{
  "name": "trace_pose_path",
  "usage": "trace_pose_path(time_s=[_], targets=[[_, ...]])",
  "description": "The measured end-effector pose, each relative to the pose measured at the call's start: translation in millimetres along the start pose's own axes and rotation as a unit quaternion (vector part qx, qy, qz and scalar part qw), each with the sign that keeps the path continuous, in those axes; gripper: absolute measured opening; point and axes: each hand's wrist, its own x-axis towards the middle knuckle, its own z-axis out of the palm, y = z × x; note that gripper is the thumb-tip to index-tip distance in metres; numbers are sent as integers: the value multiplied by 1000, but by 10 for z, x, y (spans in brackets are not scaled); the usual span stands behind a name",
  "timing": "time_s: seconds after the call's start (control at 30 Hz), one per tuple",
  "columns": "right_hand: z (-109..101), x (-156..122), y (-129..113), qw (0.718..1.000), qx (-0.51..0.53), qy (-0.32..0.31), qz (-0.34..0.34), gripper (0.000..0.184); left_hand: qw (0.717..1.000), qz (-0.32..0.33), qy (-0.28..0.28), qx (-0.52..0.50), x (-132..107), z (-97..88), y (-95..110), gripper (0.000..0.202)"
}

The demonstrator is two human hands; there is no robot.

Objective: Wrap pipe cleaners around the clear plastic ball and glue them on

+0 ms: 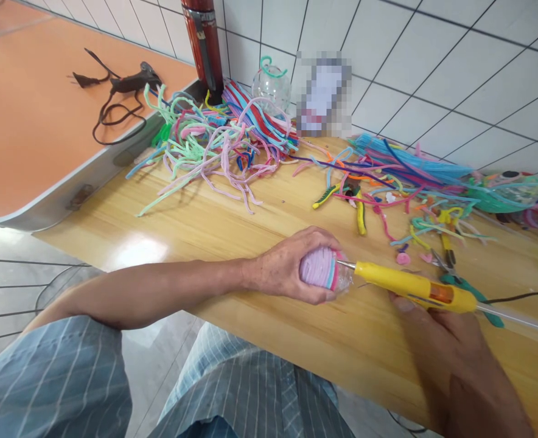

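My left hand (291, 264) is wrapped round a small clear plastic ball (344, 278). Lilac pipe cleaner (317, 267) covers most of the ball, followed by a blue and a pink row, while its right end is bare. In my right hand (437, 322) is a yellow hot glue gun (401, 283) with a clear glue stick (520, 319) poking out of its rear. The metal nozzle meets the ball near the pink row; whether it touches cannot be made out. The gun hides part of my right hand's fingers.
Loose pipe cleaners (196, 146) heap at the back left, near a clear ball (271, 88) and a red flask (204, 48). Yellow-green pliers (361, 213) and teal-handled pliers (461, 283) lie among scraps at right. A black corded tool (136, 79) rests on the orange table (36, 121).
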Motion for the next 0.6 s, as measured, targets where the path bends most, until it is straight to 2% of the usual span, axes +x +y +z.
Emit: trace_pose_path(time_s=[0.1,0.2,0.27,0.37,0.47,0.6], targets=[[-21,11,21,1000,-2,-11,-27,8,1000,16,5,8,-5,6,-9,66],[-42,-2,91,999,33,-14,-35,6,1000,0,3,11,-9,12,-26,67],[-58,-22,156,997,74,14,-16,8,1000,-4,1,12,-14,10,-38,69],[-125,-39,210,987,139,67,31,21,1000,5,1,17,-31,-4,-40,70],[-310,-29,208,967,188,162,64,31,1000,3,-5,23,-57,-23,-17,69],[-770,-72,378,914,140,368,95,31,999,-11,-7,37,-80,-43,21,69]])
